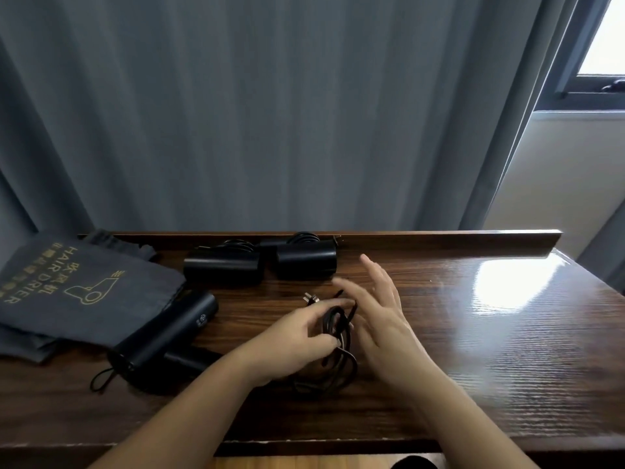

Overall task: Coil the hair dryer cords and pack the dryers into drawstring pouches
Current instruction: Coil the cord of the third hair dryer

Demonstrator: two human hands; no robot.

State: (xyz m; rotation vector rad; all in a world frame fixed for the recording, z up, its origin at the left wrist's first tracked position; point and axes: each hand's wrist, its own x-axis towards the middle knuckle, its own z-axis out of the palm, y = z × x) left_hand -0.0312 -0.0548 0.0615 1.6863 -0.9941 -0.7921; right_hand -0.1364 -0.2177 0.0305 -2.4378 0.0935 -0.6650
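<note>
Nearest me, my left hand [306, 336] pinches the black coiled cord [336, 336]; my right hand [378, 316] hovers beside it, fingers spread, above the glossy dark wooden counter [473, 350].

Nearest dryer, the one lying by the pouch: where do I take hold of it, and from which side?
Grip the nearest dryer around its long barrel, from above: it lies flat and diagonal, bare on top. The pouch crowds its left side, and its handle juts right.

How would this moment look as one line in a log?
step: coiling cord | left hand: grips coiled cord | right hand: open beside coil | near dryer: unpacked, on pouches
</note>
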